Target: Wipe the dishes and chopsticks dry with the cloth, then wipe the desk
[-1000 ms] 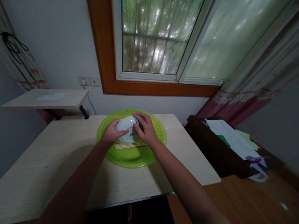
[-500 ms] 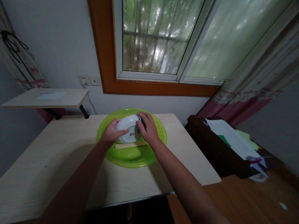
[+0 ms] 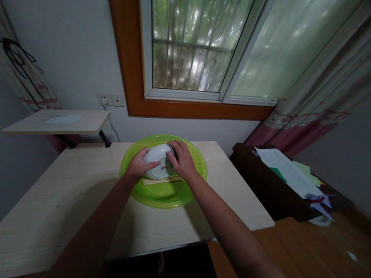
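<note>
Over a round green tray (image 3: 167, 199), a white bowl (image 3: 157, 154) is tilted, with a small coloured print on the part facing me. My left hand (image 3: 139, 163) grips its left side, thumb across the front. On the right side, my right hand (image 3: 181, 158) has its fingers wrapped round the bowl's edge, the thumb on the near face. Pale chopsticks (image 3: 161, 180) lie on the tray just below the bowl. Whether anything sits beneath the bowl is hidden.
The tray rests on a light wooden table (image 3: 233, 186). A raised shelf (image 3: 89, 123) holds a paper sheet at the back left. A dark box (image 3: 262, 188) with papers (image 3: 286, 170) stands right of the table. Behind is a window.
My right hand has shifted slightly left along the bowl, and the bowl has tipped a little. My left hand has hardly moved.
</note>
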Available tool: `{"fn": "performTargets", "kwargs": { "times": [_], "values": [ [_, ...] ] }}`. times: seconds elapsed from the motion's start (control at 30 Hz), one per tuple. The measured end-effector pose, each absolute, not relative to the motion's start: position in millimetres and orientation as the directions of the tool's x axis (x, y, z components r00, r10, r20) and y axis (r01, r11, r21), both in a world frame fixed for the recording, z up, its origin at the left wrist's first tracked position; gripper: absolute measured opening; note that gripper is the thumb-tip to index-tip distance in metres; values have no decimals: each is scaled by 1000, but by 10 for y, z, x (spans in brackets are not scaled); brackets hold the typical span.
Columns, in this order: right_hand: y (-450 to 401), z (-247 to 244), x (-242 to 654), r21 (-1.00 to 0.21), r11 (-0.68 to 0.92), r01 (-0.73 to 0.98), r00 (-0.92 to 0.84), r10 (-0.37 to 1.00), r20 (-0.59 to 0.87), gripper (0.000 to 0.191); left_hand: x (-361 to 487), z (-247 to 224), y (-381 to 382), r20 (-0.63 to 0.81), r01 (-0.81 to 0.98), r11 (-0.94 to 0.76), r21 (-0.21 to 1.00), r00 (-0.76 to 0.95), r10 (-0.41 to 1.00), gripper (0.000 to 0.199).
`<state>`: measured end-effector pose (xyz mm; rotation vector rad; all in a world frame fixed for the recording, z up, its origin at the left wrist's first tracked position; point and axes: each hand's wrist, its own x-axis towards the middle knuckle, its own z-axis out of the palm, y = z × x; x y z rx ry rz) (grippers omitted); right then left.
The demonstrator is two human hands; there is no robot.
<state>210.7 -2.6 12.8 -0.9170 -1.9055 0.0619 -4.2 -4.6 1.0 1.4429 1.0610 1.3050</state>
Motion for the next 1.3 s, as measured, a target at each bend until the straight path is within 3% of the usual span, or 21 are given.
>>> {"fn": "performTargets", "kwargs": {
  "times": [0.73, 0.9, 1.13, 1.3],
  "values": [
    [1, 95, 2108, -472, 711, 521, -200, 640, 742, 33, -43, 41, -68, 204, 33, -208, 978, 98, 974, 59],
    [5, 64, 2122, -513, 692, 508, -163, 662, 732, 38, -55, -11, -36, 173, -47, -170, 984, 82, 981, 59],
    [37, 49, 2124, -475, 700, 534, -169, 639, 751, 46, -59, -34, 8, 193, -225, -198, 954, -46, 980, 61],
    [45, 41, 2117, -453, 685, 571, -144, 626, 766, 47, -33, 40, -15, 187, -245, -206, 948, -96, 978, 60]
  ]
}}
